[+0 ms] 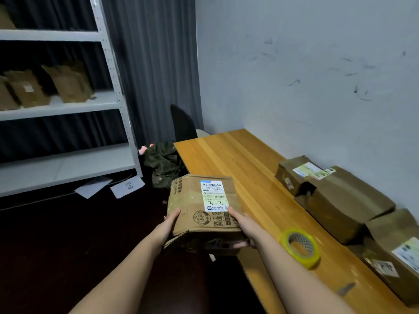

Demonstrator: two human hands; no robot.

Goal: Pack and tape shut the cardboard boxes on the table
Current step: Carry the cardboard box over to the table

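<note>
Boxes point(347, 200) along the wall on the tabletop point(238, 159) look closed. Left hand point(166, 225) and right hand point(243, 225) grip another box point(199, 200) at the tabletop's edge; tape point(300, 247) lies beside, so sealing seems left.

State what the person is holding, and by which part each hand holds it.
A labelled cardboard box, held off the table edge. The left hand holds its left side; the right hand grips its near right corner.

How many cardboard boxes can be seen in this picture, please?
4. One labelled box is held in both hands beside the table's left edge. Three lie on the table along the wall: far box, middle box, near box. More may lie outside the view.
</note>
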